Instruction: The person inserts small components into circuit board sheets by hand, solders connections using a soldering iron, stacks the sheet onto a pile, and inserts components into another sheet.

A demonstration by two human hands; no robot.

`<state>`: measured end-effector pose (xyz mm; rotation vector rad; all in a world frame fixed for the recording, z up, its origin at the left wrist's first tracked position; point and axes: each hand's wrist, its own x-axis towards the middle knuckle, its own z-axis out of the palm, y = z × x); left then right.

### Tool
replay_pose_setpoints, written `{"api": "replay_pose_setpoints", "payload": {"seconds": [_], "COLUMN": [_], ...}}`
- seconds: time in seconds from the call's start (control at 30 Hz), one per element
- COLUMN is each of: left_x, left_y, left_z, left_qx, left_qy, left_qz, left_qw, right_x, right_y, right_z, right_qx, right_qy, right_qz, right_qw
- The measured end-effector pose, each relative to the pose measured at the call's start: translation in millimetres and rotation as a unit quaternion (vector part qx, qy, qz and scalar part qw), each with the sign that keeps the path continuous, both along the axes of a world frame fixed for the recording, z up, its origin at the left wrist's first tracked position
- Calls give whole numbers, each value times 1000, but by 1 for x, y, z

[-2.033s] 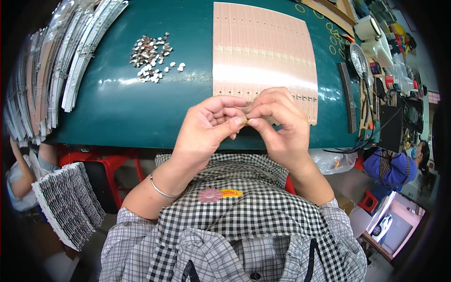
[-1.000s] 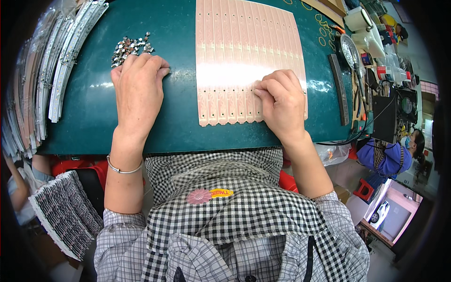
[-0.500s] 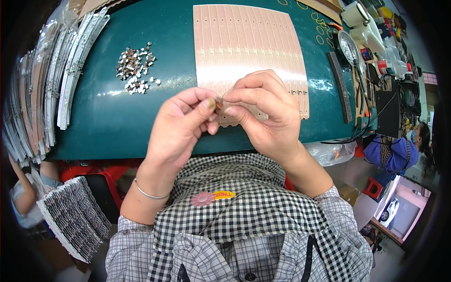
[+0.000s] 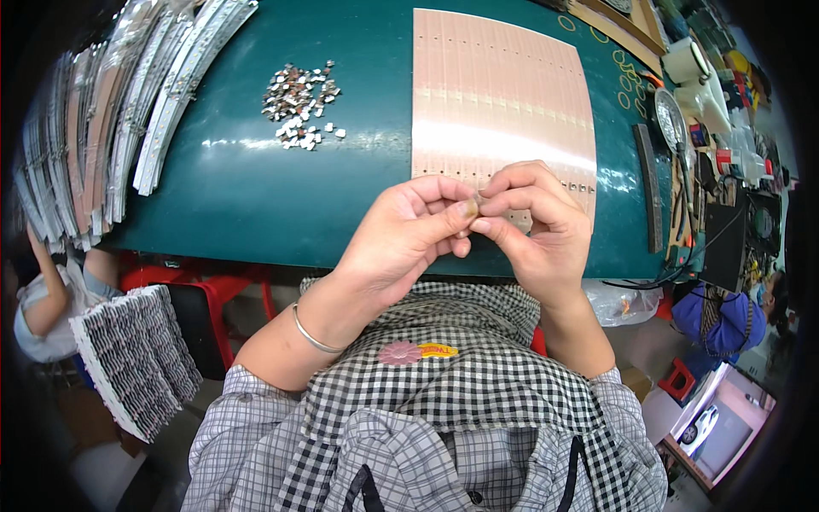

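My left hand [image 4: 409, 229] and my right hand [image 4: 546, 235] meet fingertip to fingertip over the near edge of the panel. Both are closed in a pinch, thumb against forefinger. Whatever tiny thing lies between them is mostly hidden by the fingertips. Beneath and beyond my hands is a pale pink panel [image 4: 503, 72] made of long narrow strips side by side, with rows of small holes. Several small metal pieces [image 4: 582, 188] sit in a row on it, right of my right hand. Left of the panel, a heap of small silvery-white and brown pieces [image 4: 299, 94] is spread on the green table [image 4: 230, 205].
Long light strips [image 4: 175, 94] are stacked along the table's left side. Rubber bands [image 4: 627, 81], a dark bar [image 4: 648, 188] and cluttered tools lie on the right. A red stool [image 4: 226, 303] and a bundle of black-and-white parts [image 4: 141, 363] stand lower left, near another person [image 4: 51, 311].
My view has shifted, so the table and panel appear further right and slightly higher. Both hands remain pinched together; the small orange-brown bit glimpsed between them is now more covered.
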<state>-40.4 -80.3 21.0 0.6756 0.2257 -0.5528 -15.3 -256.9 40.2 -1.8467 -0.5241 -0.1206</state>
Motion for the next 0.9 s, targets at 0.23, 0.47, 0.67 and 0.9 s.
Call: {"api": "replay_pose_setpoints", "payload": {"seconds": [0.23, 0.47, 0.67, 0.9], "left_x": [0, 1, -1, -5], "left_y": [7, 7, 1, -6], "left_z": [0, 1, 1, 0], "left_qx": [25, 79, 79, 72], "left_qy": [19, -26, -12, 17], "left_qz": [-54, -57, -47, -33], "left_qw": [998, 995, 996, 997], "right_x": [-2, -11, -6, -5], "right_y": [-7, -13, -15, -19], "right_z": [3, -4, 1, -4], "right_qx": [-90, 54, -72, -42], "right_qy": [-158, 71, -92, 7], "right_qz": [-1, 25, 17, 57], "right_qw": [983, 996, 993, 997]}}
